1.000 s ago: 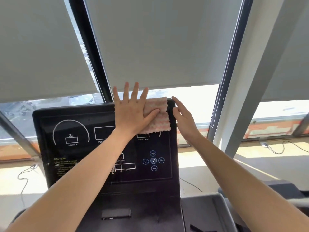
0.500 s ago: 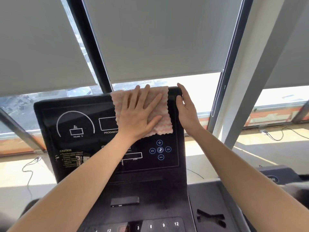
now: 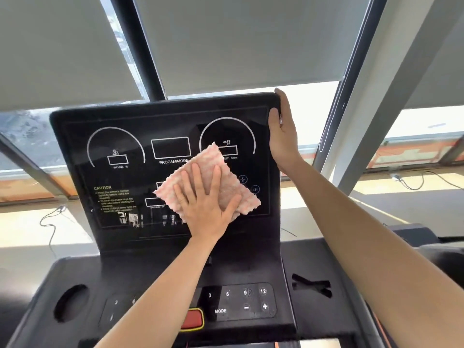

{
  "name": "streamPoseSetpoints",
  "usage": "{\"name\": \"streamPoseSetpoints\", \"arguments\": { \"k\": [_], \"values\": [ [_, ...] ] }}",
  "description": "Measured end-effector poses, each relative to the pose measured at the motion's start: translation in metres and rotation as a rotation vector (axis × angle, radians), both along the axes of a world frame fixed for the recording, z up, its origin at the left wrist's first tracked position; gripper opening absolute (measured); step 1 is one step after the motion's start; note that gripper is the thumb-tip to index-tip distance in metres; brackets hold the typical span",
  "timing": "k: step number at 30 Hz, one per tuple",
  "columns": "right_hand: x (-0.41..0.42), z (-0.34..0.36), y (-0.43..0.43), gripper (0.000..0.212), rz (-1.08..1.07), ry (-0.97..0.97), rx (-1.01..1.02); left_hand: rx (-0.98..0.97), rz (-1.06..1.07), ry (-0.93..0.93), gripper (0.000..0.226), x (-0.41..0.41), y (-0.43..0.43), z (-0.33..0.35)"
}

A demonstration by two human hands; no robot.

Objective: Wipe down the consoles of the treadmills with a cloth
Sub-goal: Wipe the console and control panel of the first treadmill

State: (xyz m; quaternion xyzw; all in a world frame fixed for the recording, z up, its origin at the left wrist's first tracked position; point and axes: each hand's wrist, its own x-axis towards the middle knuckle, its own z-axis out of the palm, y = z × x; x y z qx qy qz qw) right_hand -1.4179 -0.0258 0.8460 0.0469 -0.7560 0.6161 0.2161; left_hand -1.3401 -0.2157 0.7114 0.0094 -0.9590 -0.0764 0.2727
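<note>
we have the cloth (image 3: 212, 156) spread flat on the upright console (image 3: 170, 116), centre of the frame, lying cornerwise over the lower right part of the dark display. our left hand (image 3: 206, 204) lies on top of it, fingers straight and fanned, palm pressing it to the glass. our right hand (image 3: 282, 136) is well apart from the left, at the console's upper right edge: fingers straight up the side, thumb on the front rim, bracing the panel and not clenched.

the cloth looks thin, soft and nubbly, with a wavy hem. we judge it very light and limp, so it will bunch or slip out from under a lazy palm. there is no need to pinch it. a broad flat hand over its middle, with the fingertips spread toward the corners, should carry it best across the slick panel. the loose corners beyond our fingers may fold under on a change of direction.

the display face seems hard, glossy and smooth, so friction is low. moderate pressure suits it. lower in the frame the keypad (image 3: 241, 301) and the red button (image 3: 192, 320) wait, and there a light touch seems wiser.
</note>
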Motion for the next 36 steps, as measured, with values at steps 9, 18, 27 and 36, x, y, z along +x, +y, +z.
{"name": "streamPoseSetpoints", "arguments": {
  "k": [9,18,27,36],
  "values": [
    [-0.001,-0.001,-0.002,0.048,-0.029,0.012,-0.003,-0.023,-0.003,-0.051,0.097,0.025,-0.002,-0.040],
    [-0.004,0.015,0.008,0.043,-0.051,0.052,0.164,-0.109,-0.086,0.087,0.090,-0.021,-0.030,0.029],
    [-0.016,0.062,-0.007,0.033,0.028,0.262,0.884,-0.211,-0.145,0.222,0.078,-0.069,-0.057,0.115],
    [-0.030,0.097,-0.021,0.028,0.200,0.098,1.043,-0.226,-0.130,0.255,0.066,-0.098,-0.085,0.164]
  ]
}}
